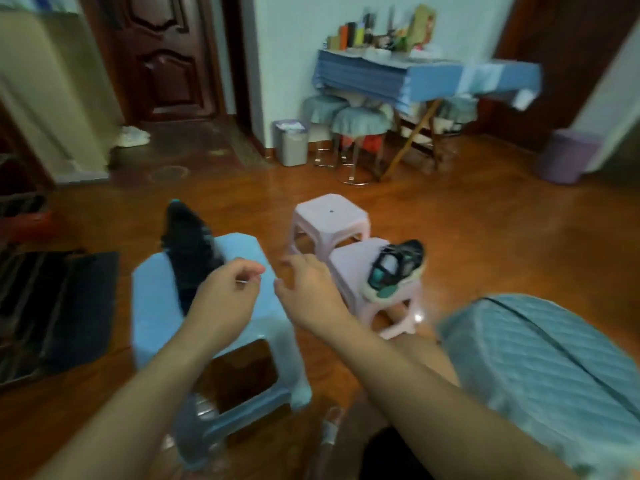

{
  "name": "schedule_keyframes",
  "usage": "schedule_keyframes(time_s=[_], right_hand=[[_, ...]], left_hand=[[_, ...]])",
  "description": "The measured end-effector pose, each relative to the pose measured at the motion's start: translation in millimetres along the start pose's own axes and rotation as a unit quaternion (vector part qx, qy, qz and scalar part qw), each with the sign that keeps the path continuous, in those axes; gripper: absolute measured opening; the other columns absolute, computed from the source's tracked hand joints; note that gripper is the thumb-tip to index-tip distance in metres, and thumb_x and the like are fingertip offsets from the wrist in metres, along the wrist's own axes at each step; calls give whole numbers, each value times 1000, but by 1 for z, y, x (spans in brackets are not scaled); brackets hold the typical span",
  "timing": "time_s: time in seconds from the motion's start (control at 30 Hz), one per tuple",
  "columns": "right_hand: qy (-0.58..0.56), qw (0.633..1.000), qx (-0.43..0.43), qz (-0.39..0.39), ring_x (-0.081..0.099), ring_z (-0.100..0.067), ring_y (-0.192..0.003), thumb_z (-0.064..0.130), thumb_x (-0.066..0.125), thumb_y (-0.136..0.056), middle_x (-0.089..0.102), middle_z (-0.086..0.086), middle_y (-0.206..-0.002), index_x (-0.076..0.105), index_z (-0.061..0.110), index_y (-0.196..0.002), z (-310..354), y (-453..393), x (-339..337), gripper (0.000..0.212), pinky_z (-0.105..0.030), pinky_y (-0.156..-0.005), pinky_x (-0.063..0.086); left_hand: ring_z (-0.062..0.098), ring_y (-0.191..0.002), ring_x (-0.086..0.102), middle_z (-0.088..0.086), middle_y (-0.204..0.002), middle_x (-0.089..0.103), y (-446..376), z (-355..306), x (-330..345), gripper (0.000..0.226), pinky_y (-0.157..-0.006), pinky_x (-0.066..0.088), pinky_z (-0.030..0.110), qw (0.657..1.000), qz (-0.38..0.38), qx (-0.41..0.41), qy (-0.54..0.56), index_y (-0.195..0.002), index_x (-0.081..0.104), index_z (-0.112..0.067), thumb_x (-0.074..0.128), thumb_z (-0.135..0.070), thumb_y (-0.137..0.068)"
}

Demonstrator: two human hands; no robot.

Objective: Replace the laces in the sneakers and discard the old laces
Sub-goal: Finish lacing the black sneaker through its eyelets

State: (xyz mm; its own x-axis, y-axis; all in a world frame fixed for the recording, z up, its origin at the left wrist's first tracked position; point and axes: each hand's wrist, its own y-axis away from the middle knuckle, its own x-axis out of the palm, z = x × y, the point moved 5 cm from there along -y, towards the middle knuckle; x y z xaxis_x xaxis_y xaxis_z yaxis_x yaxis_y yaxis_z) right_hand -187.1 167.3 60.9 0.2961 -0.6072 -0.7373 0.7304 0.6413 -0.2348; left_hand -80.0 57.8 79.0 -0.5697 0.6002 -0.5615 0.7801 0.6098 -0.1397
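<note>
Lying on the blue stool (152,306), the dark sneaker (188,251) points its toe away from the person, just beyond the left hand (225,299), which is nearer and seems to pinch something thin and pale, too blurred to name. The right hand (308,296) hovers with loosely curled fingers, holding nothing; the second sneaker (394,268) sits on a pink stool (349,268) to its right.

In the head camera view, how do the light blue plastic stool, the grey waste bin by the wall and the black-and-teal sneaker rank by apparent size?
1. Light blue plastic stool, largest, though also nearest.
2. Black-and-teal sneaker on the pink stool and grey waste bin: about alike; the bin stands farther off, so unranked.
</note>
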Motion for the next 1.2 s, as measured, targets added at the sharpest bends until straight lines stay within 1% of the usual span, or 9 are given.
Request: schedule_keyframes(time_s=[0.13, 0.27, 0.4, 0.5, 0.67, 0.8, 0.87, 1.07, 1.2], right_hand=[[6, 983, 138, -123, 59, -30, -109, 20, 63, -89, 68, -13, -110, 71, 10, -110, -101, 81, -100, 25, -40, -96, 45], [114, 939, 256, -198, 59, -37, -109, 10, 56, -86, 67, -17, -113, 72, 6, -109, -202, 172, -167, 28, -45, -96, 43], [261, 851, 421, -175, 46, -45, -123, 25, 52, -88, 55, -21, -131, 62, 5, -123, -316, 236, -217, 41, -49, -107, 31], [199, 863, 439, -148, 58, -38, -105, 27, 53, -97, 65, -15, -106, 64, 13, -99, -326, 241, -239, 17, -42, -90, 43], [-103, 976, 190, -23, 40, -14, -52, 24, 59, -102, 50, 5, -61, 64, 16, -92, -190, 175, -246, 14, -30, -49, 34], [-270, 960, 77, -19, 33, -12, -51, 22, 61, -101, 49, 11, -57, 66, 17, -87, -114, 123, -257, 16, -28, -48, 25], [-276, 957, 88, -24, 33, -13, -53, 31, 61, -100, 45, 8, -58, 70, 20, -85, -102, 98, -253, 20, -31, -51, 25], [-187, 978, 92, 28, 50, -25, -68, 39, 53, -103, 57, -4, -75, 75, 23, -91, -56, 44, -200, 30, -37, -66, 42], [-236, 962, 49, 127, 34, -18, -56, 27, 50, -106, 40, -5, -67, 74, 12, -103, -2, 25, -155, 28, -27, -49, 28]], left_hand=[[3, -88, 65, -18, -90, 68, 13, -83, 123, 24, -73, 44, 7, 980, 173, 101, 18, -97, 69, -31, 62, -8, -98], [8, -100, 65, -14, -108, 69, 56, -129, 236, 18, -90, 53, 30, 912, 376, 152, -61, -109, 68, -37, 57, -24, -102], [3, -106, 63, -17, -112, 67, 84, -151, 275, 17, -96, 52, 29, 871, 447, 183, -91, -114, 68, -34, 56, -29, -103], [4, -112, 62, -13, -120, 67, 86, -156, 276, 22, -103, 50, 32, 869, 451, 181, -94, -122, 67, -30, 57, -25, -103], [-12, -135, 29, -26, -147, 37, 82, -203, 241, 67, -114, 28, 19, 879, 411, 242, 11, -150, 39, -43, 71, -18, -95], [-5, -72, 66, -13, -77, 69, 45, -219, 176, 12, -73, 56, 19, 909, 354, 218, 41, -110, 65, -28, 54, -27, -105], [7, -52, 58, -5, -58, 58, 5, -200, 123, 28, -58, 53, 33, 953, 237, 187, 3, -91, 67, -20, 47, -29, -109], [30, -88, 63, 7, -97, 71, -53, -88, -84, 34, -80, 49, 39, 974, -201, -105, 9, -80, 70, -21, 53, -37, -105], [31, -100, 66, 2, -108, 70, -33, -78, -134, 28, -75, 48, 33, 981, -167, -97, -34, -122, 72, -21, 54, -34, -105]])
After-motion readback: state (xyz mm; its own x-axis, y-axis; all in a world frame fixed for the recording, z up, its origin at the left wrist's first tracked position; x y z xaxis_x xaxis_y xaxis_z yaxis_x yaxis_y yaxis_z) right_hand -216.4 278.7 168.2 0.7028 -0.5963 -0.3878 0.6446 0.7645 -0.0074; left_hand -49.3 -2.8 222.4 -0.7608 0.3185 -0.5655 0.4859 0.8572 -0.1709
